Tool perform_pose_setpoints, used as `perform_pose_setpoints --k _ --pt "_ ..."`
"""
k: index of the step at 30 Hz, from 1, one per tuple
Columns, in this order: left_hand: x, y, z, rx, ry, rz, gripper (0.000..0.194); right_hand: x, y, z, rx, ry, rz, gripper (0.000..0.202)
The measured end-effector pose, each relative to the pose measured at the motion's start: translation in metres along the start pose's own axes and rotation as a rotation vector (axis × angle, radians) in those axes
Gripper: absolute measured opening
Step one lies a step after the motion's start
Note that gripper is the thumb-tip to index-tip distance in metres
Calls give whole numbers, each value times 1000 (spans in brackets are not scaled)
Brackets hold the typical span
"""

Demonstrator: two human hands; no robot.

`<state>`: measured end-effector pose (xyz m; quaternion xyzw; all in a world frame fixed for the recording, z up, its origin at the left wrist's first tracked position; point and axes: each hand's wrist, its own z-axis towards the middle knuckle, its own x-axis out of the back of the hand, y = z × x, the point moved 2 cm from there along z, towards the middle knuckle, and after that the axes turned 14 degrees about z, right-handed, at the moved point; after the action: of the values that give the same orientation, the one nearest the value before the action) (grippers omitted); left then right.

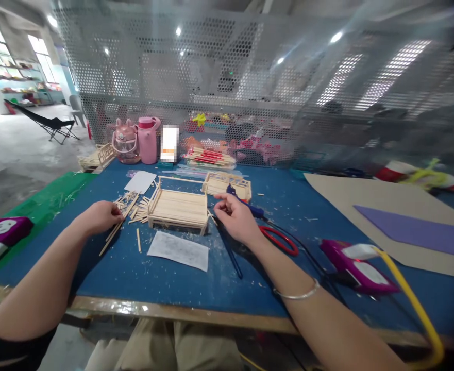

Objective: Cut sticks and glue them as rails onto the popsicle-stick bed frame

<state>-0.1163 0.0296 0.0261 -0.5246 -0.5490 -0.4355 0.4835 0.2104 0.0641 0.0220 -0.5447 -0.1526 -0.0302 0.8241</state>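
Note:
My left hand (102, 216) is at the left of the work area, its fingertips pinched together over a pile of thin wooden sticks (137, 212). Whatever sits between those fingertips is too small to make out. A long stick (110, 239) lies just under them. In the middle stands a miniature bed frame (178, 206) built of wooden sticks, with a slatted top and short legs. To its right hovers my right hand (236, 220), fingers loosely curled and apart, with nothing visible in them. Partly hidden behind that hand is a blue glue gun (255, 210).
White sandpaper-like sheet (178, 251) lies before the frame; a second stick piece (229, 186) stands behind. Right are red-handled scissors (279, 240), cables and a purple power strip (358, 268). Pink bottles (148, 141) and bundled sticks (210, 157) line the mesh panel (165, 77).

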Motion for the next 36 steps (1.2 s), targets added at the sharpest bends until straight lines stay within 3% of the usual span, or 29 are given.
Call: perform_pose_setpoints --k 8,13,15,17,18,19,21,25,27,29,32,36 --pt "-5 9 -4 33 93 -35 35 2 -1 -1 37 -1 -70 29" --pt "13 2 -10 162 204 -186 24 5 -5 -2 64 26 -85 29" --pt "25 0 -22 283 396 -313 23 8 -8 -2 95 85 -62 27" --pt "38 7 -38 343 735 -471 22 12 -14 -3 138 180 -17 23" --pt "41 15 -46 349 790 -512 24 14 -17 -4 158 226 21 21" --pt "43 25 -53 315 802 -562 26 16 -21 -5 171 254 73 21" --pt "45 57 -62 -2 659 -671 29 17 -29 -8 153 197 221 26" --pt "43 125 -69 -579 396 -466 29 8 -45 -20 30 -260 527 44" --pt "38 144 -65 -695 374 -390 29 6 -51 -26 1 -388 632 42" --pt "32 151 -56 -727 447 -342 33 8 -56 -30 -8 -409 698 35" --pt "23 145 -44 -712 600 -224 34 24 -62 -27 87 -237 689 32" --pt "15 130 -34 -571 748 -184 32 56 -67 -26 509 408 433 33"
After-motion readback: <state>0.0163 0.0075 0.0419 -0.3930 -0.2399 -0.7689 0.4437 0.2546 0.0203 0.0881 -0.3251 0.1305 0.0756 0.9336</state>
